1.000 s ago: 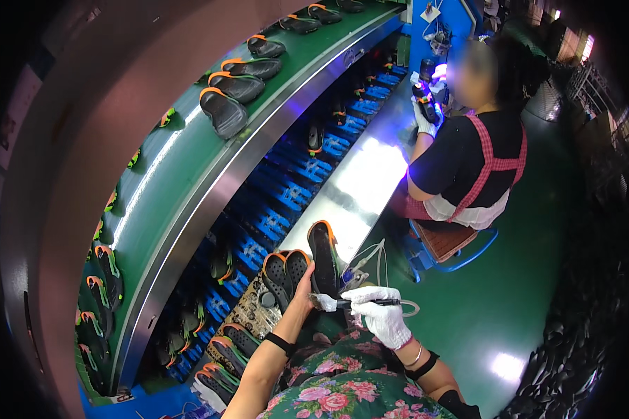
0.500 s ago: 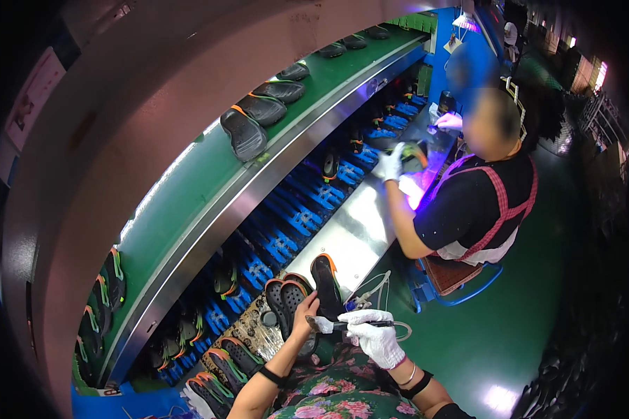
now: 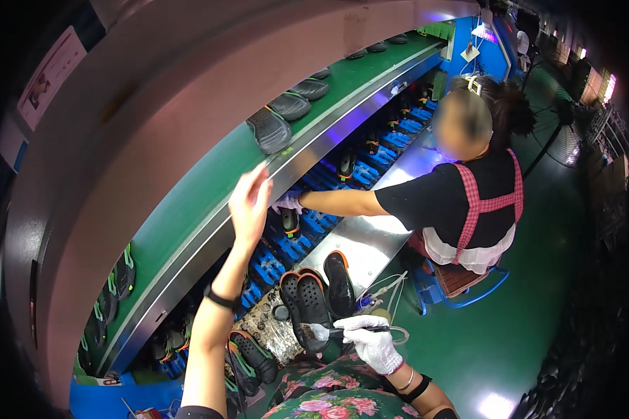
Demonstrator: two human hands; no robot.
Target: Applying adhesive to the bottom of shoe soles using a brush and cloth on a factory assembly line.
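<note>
Left hand: my bare left hand hangs in the air at the near edge of the green conveyor belt, fingers loosely apart, holding nothing I can see; the nearest dark sole on the belt lies just beyond my fingertips.
Right hand: my gloved right hand has its fingers closed round a brush, gripping the dark handle; held sideways like this, the bristles probably keep clear of the glove.
Brush head: it points left, over the lower part of the shoes with holes; I cannot tell whether it touches them.
Shoes with holes: two sit side by side at the near end of the surface, perhaps grouped so both lie within easy reach.
Smooth shoe: one dark shoe with an orange rim is just right of that pair, by the surface's right edge, out of both my grips.
Trimmed shoes: more shoes with coloured trim lie beyond the surface's near left corner.
Wrap: clear crinkled wrap covers that corner, likely to guard it; a dark round cap is on it.
Co-worker: a gloved hand reaches across toward the blue rack below the belt.
</note>
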